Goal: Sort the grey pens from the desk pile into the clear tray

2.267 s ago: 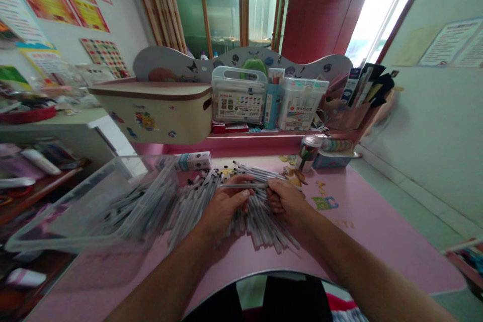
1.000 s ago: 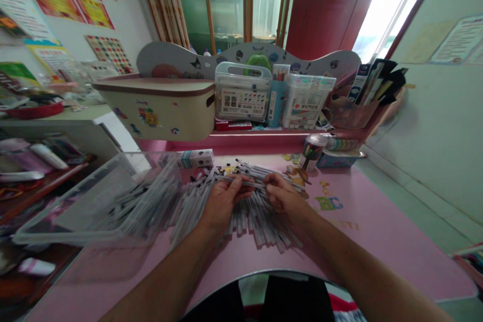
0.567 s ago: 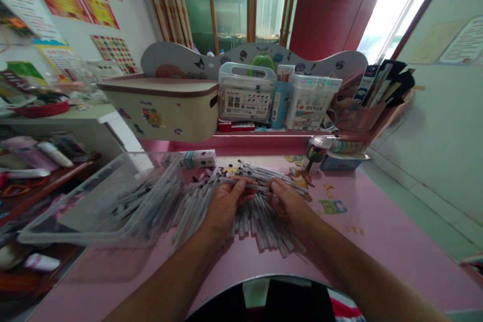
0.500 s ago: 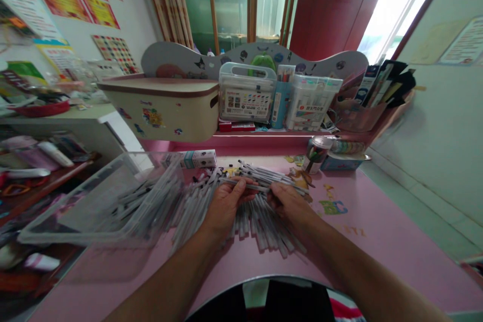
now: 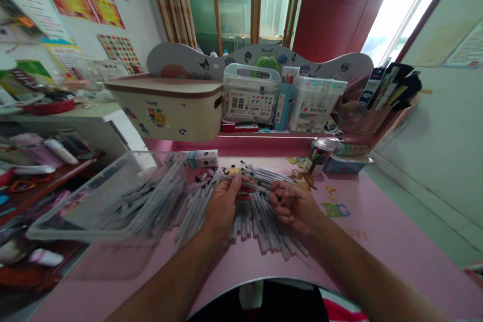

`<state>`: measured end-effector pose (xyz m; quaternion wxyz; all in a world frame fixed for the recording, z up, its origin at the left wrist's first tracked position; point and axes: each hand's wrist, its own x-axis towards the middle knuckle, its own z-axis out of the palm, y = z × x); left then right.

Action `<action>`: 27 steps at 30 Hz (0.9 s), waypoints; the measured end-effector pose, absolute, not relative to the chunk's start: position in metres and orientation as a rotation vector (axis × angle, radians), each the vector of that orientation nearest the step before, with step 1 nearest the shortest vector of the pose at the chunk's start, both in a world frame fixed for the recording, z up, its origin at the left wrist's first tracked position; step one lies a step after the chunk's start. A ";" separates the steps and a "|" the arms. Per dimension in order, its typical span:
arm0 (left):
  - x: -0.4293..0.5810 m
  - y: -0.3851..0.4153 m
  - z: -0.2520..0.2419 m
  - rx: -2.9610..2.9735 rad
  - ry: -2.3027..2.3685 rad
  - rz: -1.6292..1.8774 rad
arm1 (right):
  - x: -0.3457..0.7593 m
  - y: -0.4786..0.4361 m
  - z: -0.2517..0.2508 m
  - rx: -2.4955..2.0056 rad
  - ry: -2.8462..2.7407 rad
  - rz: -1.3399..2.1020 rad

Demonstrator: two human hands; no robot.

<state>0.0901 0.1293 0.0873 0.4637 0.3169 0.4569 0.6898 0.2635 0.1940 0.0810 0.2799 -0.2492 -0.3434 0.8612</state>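
Through the head camera we are looking down at a pink desk (image 5: pixel 381 246). The left hand (image 5: pixel 222 207) is closing thumb and fingers on one end of a grey pen (image 5: pixel 252 186), and the right hand (image 5: pixel 297 207) is pinching the other end, so both grips are clenched on it. The pen is lying crosswise just over a pile of like pens (image 5: pixel 264 229) that is spreading out beneath both hands. The palms are covering the middle of that pile, and the fingers are hiding the pen's ends, so we cannot tell whether a cap is on it. At nine o'clock from the left hand a clear plastic bin (image 5: pixel 90 225) is sitting against the pile with more pens inside, blurred behind its wall. At eleven o'clock a small teal-and-white box (image 5: pixel 196 159) is lying flat. At one o'clock from the right hand a round tin (image 5: pixel 318 153) is standing, its label too small for us to read. Beyond them, at twelve o'clock, a cream storage box (image 5: pixel 166 110) and a marker case (image 5: pixel 249 95) are sitting on a raised shelf. Both forearms are running out of the picture at six o'clock.
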 end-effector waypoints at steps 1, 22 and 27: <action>0.092 0.127 0.088 0.827 1.137 1.670 | 0.264 0.193 0.081 -0.692 -0.934 2.328; 0.111 0.121 0.090 0.467 0.841 1.521 | 0.254 0.175 0.077 -0.793 -1.720 1.381; 0.106 0.125 0.087 0.312 0.788 1.539 | 0.257 0.173 0.078 -0.764 -1.721 1.336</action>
